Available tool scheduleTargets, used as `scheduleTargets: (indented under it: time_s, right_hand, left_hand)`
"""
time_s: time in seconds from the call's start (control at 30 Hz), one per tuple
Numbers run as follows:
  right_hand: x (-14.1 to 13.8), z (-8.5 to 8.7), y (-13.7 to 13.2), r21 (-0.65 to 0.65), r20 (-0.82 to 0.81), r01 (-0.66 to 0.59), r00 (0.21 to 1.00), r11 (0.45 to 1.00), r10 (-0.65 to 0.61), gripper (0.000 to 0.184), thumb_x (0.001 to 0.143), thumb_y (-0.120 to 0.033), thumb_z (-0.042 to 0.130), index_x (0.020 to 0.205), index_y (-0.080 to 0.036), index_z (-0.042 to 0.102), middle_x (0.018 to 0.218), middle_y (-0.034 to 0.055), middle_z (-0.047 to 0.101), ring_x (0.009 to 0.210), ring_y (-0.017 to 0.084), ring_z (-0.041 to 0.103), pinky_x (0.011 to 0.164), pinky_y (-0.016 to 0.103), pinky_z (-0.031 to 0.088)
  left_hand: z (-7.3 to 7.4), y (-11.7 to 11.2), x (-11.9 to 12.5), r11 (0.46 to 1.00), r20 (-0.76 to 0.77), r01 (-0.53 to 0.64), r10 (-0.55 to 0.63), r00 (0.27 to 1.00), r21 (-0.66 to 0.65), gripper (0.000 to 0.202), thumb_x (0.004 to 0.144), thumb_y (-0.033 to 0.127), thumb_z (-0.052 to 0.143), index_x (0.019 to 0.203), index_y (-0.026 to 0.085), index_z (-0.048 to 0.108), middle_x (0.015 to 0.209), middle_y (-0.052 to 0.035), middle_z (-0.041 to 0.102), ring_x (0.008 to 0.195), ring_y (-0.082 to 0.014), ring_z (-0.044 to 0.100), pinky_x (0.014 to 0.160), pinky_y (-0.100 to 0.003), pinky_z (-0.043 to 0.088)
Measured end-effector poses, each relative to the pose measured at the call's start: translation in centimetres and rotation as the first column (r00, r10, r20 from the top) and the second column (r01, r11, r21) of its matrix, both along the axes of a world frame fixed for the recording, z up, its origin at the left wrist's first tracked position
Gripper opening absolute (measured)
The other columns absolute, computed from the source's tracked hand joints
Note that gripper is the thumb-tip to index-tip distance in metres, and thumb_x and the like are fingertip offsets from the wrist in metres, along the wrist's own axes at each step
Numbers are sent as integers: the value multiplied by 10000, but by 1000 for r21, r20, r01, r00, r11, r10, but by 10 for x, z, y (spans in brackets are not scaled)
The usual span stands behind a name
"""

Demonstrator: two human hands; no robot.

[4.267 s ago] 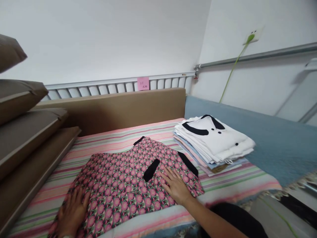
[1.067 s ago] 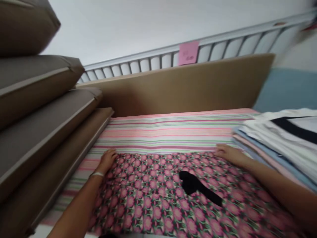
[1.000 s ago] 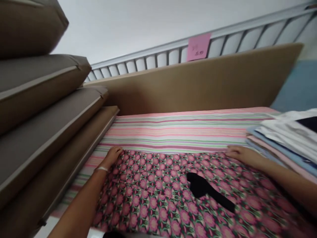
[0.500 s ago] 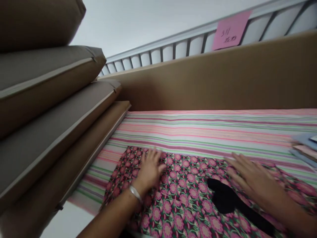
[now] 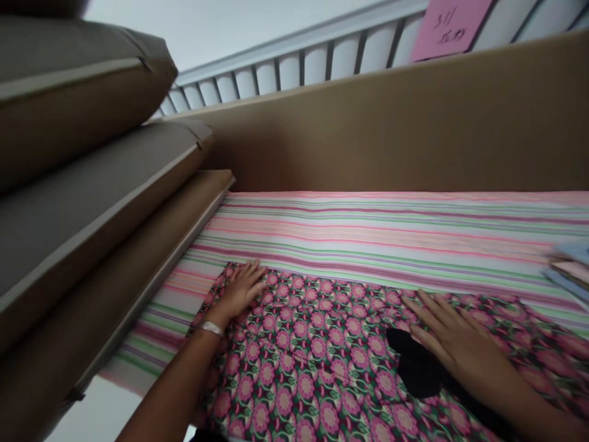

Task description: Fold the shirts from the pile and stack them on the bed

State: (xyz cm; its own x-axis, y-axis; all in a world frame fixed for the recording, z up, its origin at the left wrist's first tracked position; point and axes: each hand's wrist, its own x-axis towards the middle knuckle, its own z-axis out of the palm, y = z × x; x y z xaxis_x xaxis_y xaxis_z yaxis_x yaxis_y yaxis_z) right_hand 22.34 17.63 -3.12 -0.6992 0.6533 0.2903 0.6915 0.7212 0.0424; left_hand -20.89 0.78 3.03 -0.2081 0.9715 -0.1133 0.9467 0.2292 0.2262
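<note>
A pink floral cloth point(image 5: 317, 350) with a dark ground lies spread on a striped sheet point(image 5: 359, 233). My left hand point(image 5: 240, 291), with a silvery band at its wrist, rests flat near the cloth's far left corner, fingers apart. Toward the cloth's far edge on the right, my right hand point(image 5: 453, 334) lies palm down with its fingers stretched out. A black patch of material point(image 5: 414, 365) sits on the cloth beside and partly beneath my right hand and forearm; what it is I cannot tell. Neither hand grips anything.
Thick grey-and-brown cushions point(image 5: 92, 202) are stacked along the left. A long brown padded board point(image 5: 391, 123) stands at the back, before a white slatted rail point(image 5: 294, 67) with a pink note point(image 5: 453, 27). Several folded cloths point(image 5: 570, 267) lie at the far right.
My left hand has slid left toward the cloth's corner. My right hand has shifted slightly, still flat on the cloth. The cloth looks flatter at the left, and the camera view has tilted downward.
</note>
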Motion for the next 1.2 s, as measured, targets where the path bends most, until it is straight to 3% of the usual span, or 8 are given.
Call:
scheduleTargets:
  time_s: [0.27,0.4,0.57,0.67,0.73,0.8,1.03,1.2]
  right_hand:
    - [-9,26,-10,-90,87,63,995,994,-55,530,917,-503,279,1388,-285,385,1464,69,333,1343,295,300,1021,519,347]
    - [-10,27,-13,-111,48,78,996,991,-73,525,912,-526,287,1374,-306,404,1463,53,335,1348,279,294,1038,511,333]
    - [-11,26,-14,-111,-13,72,997,991,-74,531,902,-543,294,1359,-309,430,1452,44,358,1339,274,314,1054,497,317]
    - [-11,23,-12,-107,-17,69,997,992,-71,556,894,-564,272,1352,-300,444,1439,50,380,1324,281,341,1047,500,324]
    - [-9,17,-10,-91,-22,59,998,994,-61,580,887,-582,254,1348,-292,452,1432,58,393,1317,291,351,1040,511,327]
    - [-8,10,-6,-64,-38,38,998,997,-41,596,885,-588,235,1349,-285,453,1428,66,399,1317,300,349,1036,523,326]
    - [-3,-2,-1,-3,-108,-16,994,1000,16,596,875,-593,258,1358,-294,438,1420,67,416,1300,314,371,1018,543,335]
    - [0,-4,-1,-15,-109,-24,994,1000,22,583,873,-574,282,1357,-287,437,1429,66,402,1310,310,355,1020,550,330]
  left_hand:
    - [-27,-4,-38,988,-253,-145,153,955,51,571,915,537,233,1441,329,159,1536,-7,100,1409,-225,82,1104,-538,128]
    - [-4,1,-31,979,-267,-200,183,946,-37,566,914,516,251,1437,308,198,1532,-46,134,1400,-280,115,1072,-602,150]
    - [33,29,76,975,-290,-143,189,938,172,553,899,475,361,1414,285,298,1510,-93,223,1389,-320,143,1059,-622,173]
    - [25,45,159,975,-128,67,-40,991,213,568,913,545,221,1420,294,272,1496,-34,278,1389,-250,179,1085,-556,225]
    - [12,51,183,977,-64,106,-96,993,185,613,896,592,167,1416,288,281,1493,-27,284,1377,-250,217,1085,-554,240]
    - [0,46,172,984,-78,74,-62,995,160,630,885,613,160,1409,289,297,1490,-25,291,1371,-249,233,1093,-559,223]
    - [-7,-1,49,965,-215,-221,248,944,142,600,900,570,239,1418,272,289,1506,-22,240,1392,-258,166,1118,-558,124]
    - [-17,-4,40,952,-205,-249,284,937,179,618,886,592,253,1420,285,294,1514,-65,213,1401,-263,126,1129,-511,101]
